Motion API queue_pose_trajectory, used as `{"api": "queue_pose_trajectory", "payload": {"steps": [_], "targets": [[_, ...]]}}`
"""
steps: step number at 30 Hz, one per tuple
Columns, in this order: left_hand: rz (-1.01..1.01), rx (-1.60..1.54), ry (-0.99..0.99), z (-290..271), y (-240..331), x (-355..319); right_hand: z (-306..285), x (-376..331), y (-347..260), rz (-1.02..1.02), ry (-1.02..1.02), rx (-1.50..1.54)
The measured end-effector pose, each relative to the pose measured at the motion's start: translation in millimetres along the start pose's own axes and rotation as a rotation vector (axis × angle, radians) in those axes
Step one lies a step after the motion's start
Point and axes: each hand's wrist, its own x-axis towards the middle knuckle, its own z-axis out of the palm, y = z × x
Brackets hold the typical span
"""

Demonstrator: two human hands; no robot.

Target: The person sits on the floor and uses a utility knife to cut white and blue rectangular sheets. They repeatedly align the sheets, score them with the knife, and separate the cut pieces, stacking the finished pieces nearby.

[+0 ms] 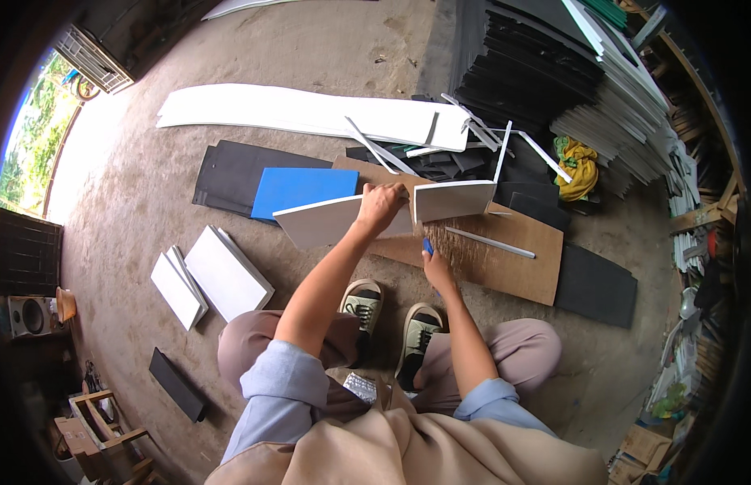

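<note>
My left hand (382,207) is closed over the top edge of a white foam sheet (319,223), which stands tilted on edge. In my right hand (438,270) is a small blue-handled cutter (427,246), held just below the gap between this sheet and a second white foam piece (455,202). That second piece also stands up, on the right. Both are over a brown wooden board (513,271) with a scored surface. The cutter's blade cannot be made out. A thin white strip (490,242) lies on the board.
A blue sheet (303,192) and black sheets (230,174) lie left of the board. White slabs (228,273) rest nearer on the floor. Long white sheets (295,113) lie beyond. Stacked dark sheets (529,73) and a yellow cloth (579,170) are at far right.
</note>
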Motion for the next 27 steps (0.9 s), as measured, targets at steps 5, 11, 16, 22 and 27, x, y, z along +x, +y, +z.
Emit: {"api": "queue_pose_trajectory", "payload": {"steps": [5, 11, 16, 22, 27], "targets": [[-0.104, -0.325, 0.106, -66, -16, 26, -90, 22, -49, -0.003, 0.112, 0.303], [-0.112, -0.789, 0.157, -172, 36, 21, -217, -6, -137, -0.349, 0.114, 0.592], [-0.087, -0.958, 0.254, -204, 85, -11, -242, -39, -172, -0.544, 0.035, 0.929], [-0.097, -1.003, 0.303, -196, 94, -20, -244, -59, -174, -0.456, 0.091, 1.17], [-0.091, -1.219, 0.214, -207, 103, -28, -248, -60, -183, -0.382, 0.176, 1.248]]}}
